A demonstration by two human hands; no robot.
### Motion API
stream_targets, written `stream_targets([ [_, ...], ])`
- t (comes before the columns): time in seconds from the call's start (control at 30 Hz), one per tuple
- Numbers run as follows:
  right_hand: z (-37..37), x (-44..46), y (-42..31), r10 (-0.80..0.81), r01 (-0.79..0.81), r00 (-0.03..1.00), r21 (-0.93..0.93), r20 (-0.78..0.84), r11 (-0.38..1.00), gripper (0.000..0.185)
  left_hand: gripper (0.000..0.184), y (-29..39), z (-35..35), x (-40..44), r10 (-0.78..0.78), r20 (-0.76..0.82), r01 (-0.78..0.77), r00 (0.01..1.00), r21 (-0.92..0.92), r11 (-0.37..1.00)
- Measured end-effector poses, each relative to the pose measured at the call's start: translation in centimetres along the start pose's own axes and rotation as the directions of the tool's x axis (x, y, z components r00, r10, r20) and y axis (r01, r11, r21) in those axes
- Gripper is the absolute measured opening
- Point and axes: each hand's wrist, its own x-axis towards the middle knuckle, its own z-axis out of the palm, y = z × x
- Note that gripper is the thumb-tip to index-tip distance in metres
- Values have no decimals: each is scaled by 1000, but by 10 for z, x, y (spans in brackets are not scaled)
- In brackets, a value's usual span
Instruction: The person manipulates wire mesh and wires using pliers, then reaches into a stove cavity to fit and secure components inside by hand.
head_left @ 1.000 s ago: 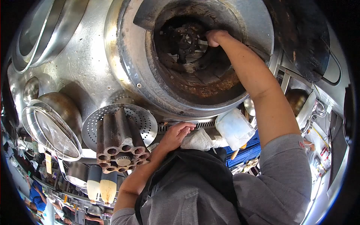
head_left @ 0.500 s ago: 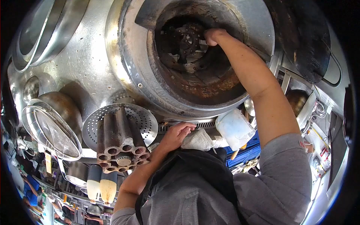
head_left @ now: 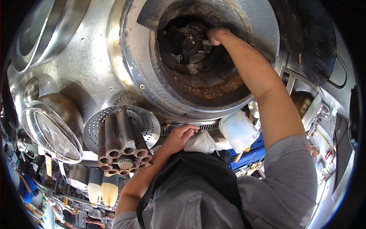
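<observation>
My right hand (head_left: 219, 36) reaches deep into the round, rusty well of a wok stove (head_left: 167, 89). Its fingers curl downward beside a dark metal burner fitting (head_left: 189, 41), and what they close on is hidden. At the stove's front edge, my left hand (head_left: 180, 137) lies loosely with its fingers extended, holding nothing, close to a folded white cloth (head_left: 201, 142). Left of that forearm, a rusty cluster of burner tubes (head_left: 124, 143) lies on a round perforated metal skimmer (head_left: 93, 128).
A wire strainer (head_left: 35, 124) rests on a metal bowl (head_left: 65, 110) at the left. Large steel pans (head_left: 57, 34) stand at upper left. A white plastic container (head_left: 238, 131) hangs by the front edge. A blackened wok (head_left: 309, 42) is at upper right. People appear far off at lower left.
My two hands stay almost where they were. In the background at lower left, a person in blue has shifted slightly.
</observation>
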Motion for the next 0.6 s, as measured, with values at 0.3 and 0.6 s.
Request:
stream_targets([
  [0.3, 1, -6, -1, -27, 27, 1000, -2, 2, 1000, 36, 24, 5, 1, 0, -14, -30, 14, 999, 5, 1000],
  [0.6, 19, 11, -9, 36, -31, 996, 71, -80, 997, 34, 24, 1, 0, 0, -2, -34, 2, 999, -5, 1000],
])
